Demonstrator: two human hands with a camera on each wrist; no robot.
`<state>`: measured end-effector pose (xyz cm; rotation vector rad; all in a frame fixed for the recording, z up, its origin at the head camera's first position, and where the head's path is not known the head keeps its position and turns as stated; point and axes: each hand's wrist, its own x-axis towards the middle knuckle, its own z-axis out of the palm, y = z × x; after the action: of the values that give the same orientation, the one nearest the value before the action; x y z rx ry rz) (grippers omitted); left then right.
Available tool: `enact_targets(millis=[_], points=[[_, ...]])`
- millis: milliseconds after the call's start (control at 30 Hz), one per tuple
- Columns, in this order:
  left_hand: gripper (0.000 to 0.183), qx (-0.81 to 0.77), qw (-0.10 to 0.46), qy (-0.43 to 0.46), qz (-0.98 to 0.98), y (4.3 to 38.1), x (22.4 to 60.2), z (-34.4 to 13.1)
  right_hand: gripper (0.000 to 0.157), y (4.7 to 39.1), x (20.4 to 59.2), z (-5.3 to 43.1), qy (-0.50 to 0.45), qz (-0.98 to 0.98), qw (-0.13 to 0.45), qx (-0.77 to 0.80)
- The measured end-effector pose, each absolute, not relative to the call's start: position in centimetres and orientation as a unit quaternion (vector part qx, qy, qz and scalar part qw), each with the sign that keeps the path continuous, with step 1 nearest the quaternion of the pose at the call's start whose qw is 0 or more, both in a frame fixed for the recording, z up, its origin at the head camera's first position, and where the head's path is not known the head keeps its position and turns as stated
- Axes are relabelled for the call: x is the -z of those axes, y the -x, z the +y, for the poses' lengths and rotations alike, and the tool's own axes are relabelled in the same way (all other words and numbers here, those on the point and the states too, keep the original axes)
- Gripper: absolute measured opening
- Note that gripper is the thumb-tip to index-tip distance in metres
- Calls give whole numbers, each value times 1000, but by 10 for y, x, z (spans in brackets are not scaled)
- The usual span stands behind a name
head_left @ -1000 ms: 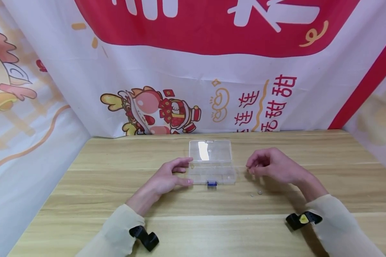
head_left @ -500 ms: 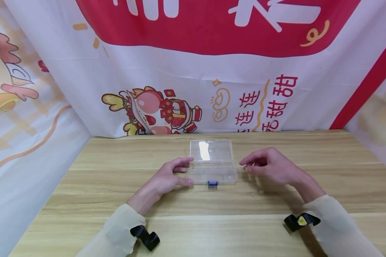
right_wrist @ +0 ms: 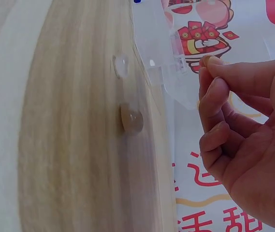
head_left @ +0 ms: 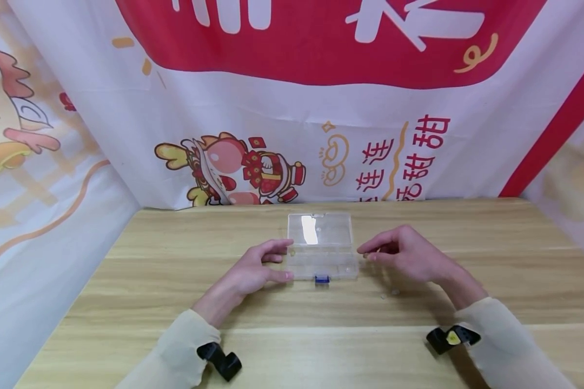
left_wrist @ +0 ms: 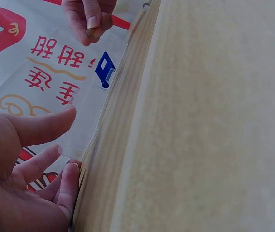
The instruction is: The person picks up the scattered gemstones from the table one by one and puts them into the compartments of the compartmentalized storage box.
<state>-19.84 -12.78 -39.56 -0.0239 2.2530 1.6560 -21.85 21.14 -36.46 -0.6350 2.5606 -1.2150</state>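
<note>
A clear plastic compartment box (head_left: 327,263) lies on the table with its lid (head_left: 333,229) opened back and a blue latch (head_left: 322,279) in front. My left hand (head_left: 253,267) is at its left end, thumb by the front corner and forefinger by the back, fingers loosely spread. Just off the box's right end, my right hand (head_left: 413,256) pinches a small brown rounded piece (right_wrist: 206,60) between thumb and forefinger. Inside the box are a small yellowish piece (head_left: 292,252) at the left and a clear one (head_left: 347,269) at the right.
Two small clear domed pieces, one nearer the right hand (right_wrist: 132,120) and one nearer the box (right_wrist: 121,65), lie on the wood-grain table (head_left: 292,351). A printed cloth (head_left: 282,108) hangs along the table's back edge. Each sleeve carries a black wrist camera (head_left: 219,361).
My right hand has moved left towards the box's right end, with the brown piece in its fingertips. The left hand and the box have stayed in place.
</note>
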Motion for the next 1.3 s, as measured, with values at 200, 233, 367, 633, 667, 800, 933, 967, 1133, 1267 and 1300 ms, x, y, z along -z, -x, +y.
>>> enact_targets(millis=[200, 233, 367, 633, 667, 800, 933, 967, 1133, 1267, 1300], points=[[72, -583, 172, 9, 794, 198, 396, -128, 20, 216, 363, 206, 205, 878, 118, 415], [72, -583, 172, 9, 794, 198, 396, -128, 20, 215, 362, 206, 202, 879, 118, 415], [72, -581, 172, 10, 795, 198, 396, -128, 20, 214, 360, 202, 202, 879, 116, 416], [72, -581, 172, 4, 796, 199, 396, -128, 20, 211, 360, 192, 196, 879, 118, 419], [72, -581, 172, 4, 796, 198, 396, -128, 20, 211, 360, 190, 194, 879, 119, 419], [72, -581, 171, 6, 796, 198, 396, -128, 20, 210, 362, 186, 191, 878, 123, 422], [72, -580, 170, 6, 796, 198, 396, -129, 20, 210, 365, 182, 182, 881, 124, 419], [72, -579, 169, 4, 797, 198, 396, -129, 20, 209, 365, 180, 180, 881, 124, 419], [71, -578, 168, 4, 799, 198, 396, -129, 19, 208, 365, 173, 172, 881, 126, 423], [72, -581, 170, 6, 796, 198, 396, -129, 19, 205, 366, 167, 158, 883, 129, 424], [73, -581, 170, 5, 796, 198, 396, -129, 19, 205, 366, 166, 155, 884, 129, 422]])
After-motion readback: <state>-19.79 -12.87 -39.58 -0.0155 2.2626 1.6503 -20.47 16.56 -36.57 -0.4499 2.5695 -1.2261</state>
